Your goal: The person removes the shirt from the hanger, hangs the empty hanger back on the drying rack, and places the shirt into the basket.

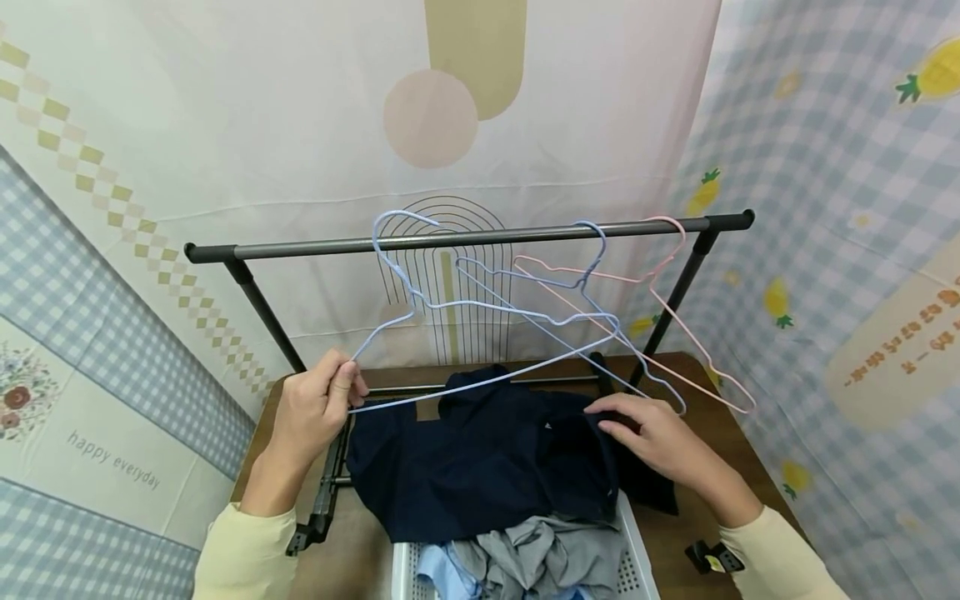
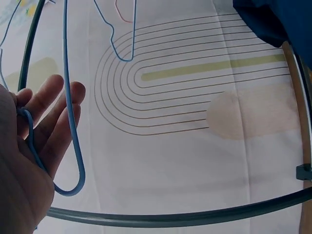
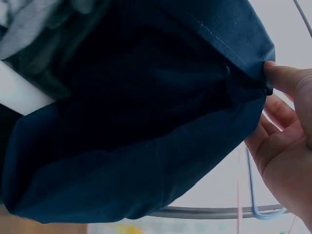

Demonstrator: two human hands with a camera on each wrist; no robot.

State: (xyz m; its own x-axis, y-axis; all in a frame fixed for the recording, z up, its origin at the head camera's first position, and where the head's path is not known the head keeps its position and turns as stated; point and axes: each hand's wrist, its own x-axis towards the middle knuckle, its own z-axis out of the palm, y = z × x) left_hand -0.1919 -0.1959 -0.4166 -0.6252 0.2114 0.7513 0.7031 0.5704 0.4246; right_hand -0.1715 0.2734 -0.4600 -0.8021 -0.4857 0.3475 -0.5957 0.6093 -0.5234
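At the bottom centre of the head view, a white basket [image 1: 637, 550] holds grey clothes [image 1: 547, 554]. Just above it, the right hand [image 1: 660, 442] pinches the navy garment [image 1: 480, 458]. Left of centre, the left hand [image 1: 315, 412] pinches a blue hanger [image 1: 480, 312]. Behind runs the rail [image 1: 465, 239] with a pink hanger [image 1: 675, 333].

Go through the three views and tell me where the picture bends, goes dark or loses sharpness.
Head view: evenly lit and sharp, but wide-angle; the rack bar bows. Left wrist view: strong fisheye curves the bar into an arc, and the left hand is near and soft. Right wrist view: the navy garment fills the frame, dark with little detail; the right hand is brighter.
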